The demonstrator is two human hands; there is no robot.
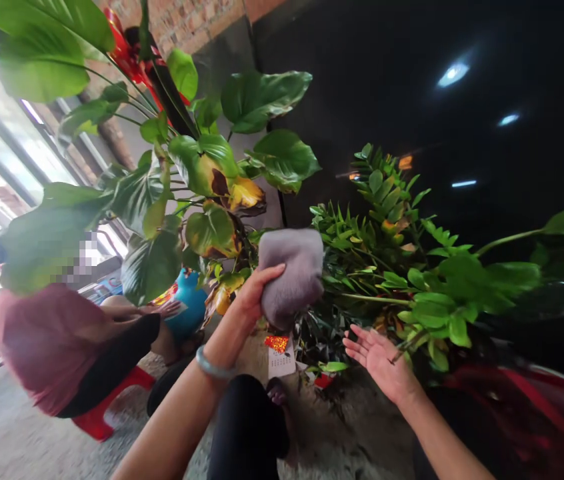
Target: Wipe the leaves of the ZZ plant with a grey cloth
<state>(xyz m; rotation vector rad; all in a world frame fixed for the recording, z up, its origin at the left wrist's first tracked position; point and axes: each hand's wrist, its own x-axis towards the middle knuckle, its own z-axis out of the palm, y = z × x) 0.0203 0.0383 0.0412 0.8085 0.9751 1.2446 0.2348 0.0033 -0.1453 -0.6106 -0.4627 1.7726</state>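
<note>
My left hand, with a pale bangle on its wrist, grips a folded grey-purple cloth in front of me. The thumb lies over the cloth and the other fingers are hidden behind it. To the right, my right hand is open, palm up, with its fingers stretched out. A thin stem crosses near its palm; whether they touch I cannot tell. Just beyond that hand is a bushy green plant with small glossy leaves. Left of the cloth grows a large-leaved plant, some of its leaves yellow and brown.
A person in a pink top sits on a red stool at the left, beside a blue rounded object. A dark glossy wall rises behind the plants. Paper and leaf scraps lie on the floor.
</note>
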